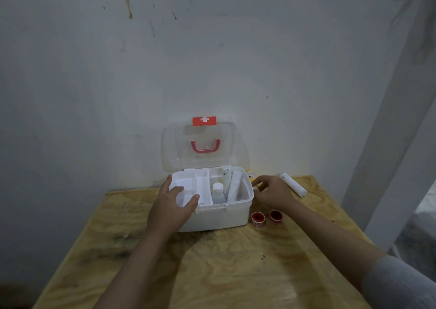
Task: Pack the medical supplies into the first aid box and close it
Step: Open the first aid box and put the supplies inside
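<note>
- The box (213,216) is placed on the table (212,273), near the table's far edge and close to the wall (94,84). Its long axis runs left to right, and its opening faces up.
- The lid (200,143) is raised upright behind the box, hinged at the box's rear edge. A red handle (205,146) and a red latch (204,121) with a white cross are seen on it.
- In the left part of the box a white tray (191,186) with several compartments is seated. Nothing can be made out in these compartments.
- In the right part of the box a bottle (218,193) with a white cap is standing upright. Just right of it two white rolls (233,187) are leaned, with their long axes running from front to back.
- The left hand (174,204) is laid on the front left corner of the box, fingers spread and relaxed over the tray; nothing is held.
- The right hand (271,193) is kept just right of the box, fingers loosely bent. Whether something is pinched cannot be told.
- Behind the right hand a small yellow thing (250,175) is partly hidden.
- Right of the box one more roll (293,184) is lying on the table, its long axis going diagonally from far left to near right.
- Two red tape rolls (266,217) are lying near the front right corner of the box.
</note>
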